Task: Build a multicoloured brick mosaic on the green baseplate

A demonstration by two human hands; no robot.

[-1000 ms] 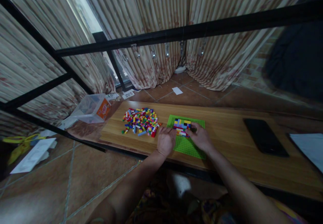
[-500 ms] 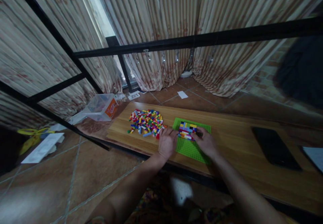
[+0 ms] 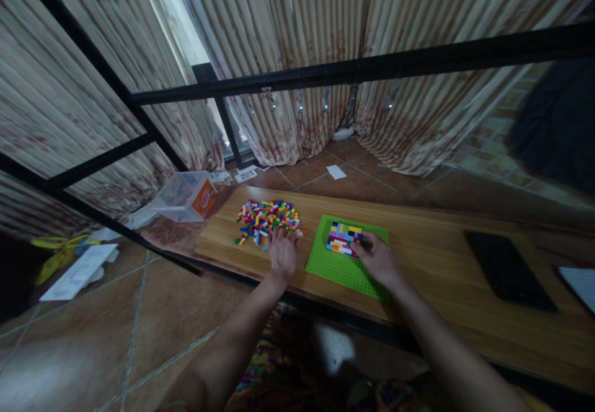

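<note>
My left hand (image 3: 284,254) lies over the near right edge of a pile of small coloured toy bricks (image 3: 264,215), its fingers stretched forward and slightly apart. Nothing shows in its grasp, though the fingertips are partly lost among the bricks. A flat block of joined bricks (image 3: 343,237) in many colours sits on the far part of a green studded baseplate (image 3: 346,272). At the block's right side, my right hand (image 3: 381,262) has its thumb and bent forefinger against the edge. The other fingers of that hand are tucked out of sight.
The bricks and baseplate lie on a long wooden table (image 3: 427,263). A dark flat device (image 3: 509,269) rests to the right. Left of the table, a clear plastic box (image 3: 179,198) with an orange label stands on the floor. A black metal rail (image 3: 316,74) crosses beyond the table.
My left hand has moved left from the baseplate's edge to the brick pile, and its fingers have spread out. My right hand has stayed at the brick block.
</note>
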